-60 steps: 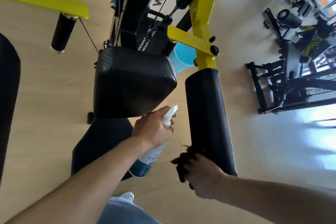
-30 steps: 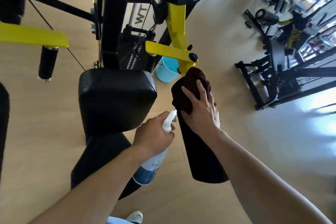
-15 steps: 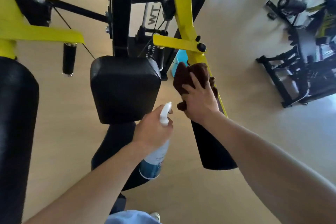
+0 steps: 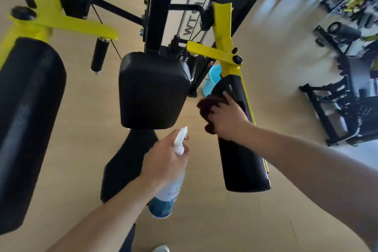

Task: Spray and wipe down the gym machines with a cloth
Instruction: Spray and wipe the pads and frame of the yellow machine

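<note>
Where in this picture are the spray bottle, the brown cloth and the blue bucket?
spray bottle [image 4: 162, 205]: head view, on its blue-labelled lower body.
brown cloth [image 4: 205, 106]: head view, on the bunched part left of the fingers.
blue bucket [image 4: 210, 80]: head view, on its visible side wall.

Back pad [image 4: 153, 90] between two arm pads, right arm pad [image 4: 241, 145] under cloth [image 4: 206, 108], bucket [image 4: 211, 80] behind
</note>
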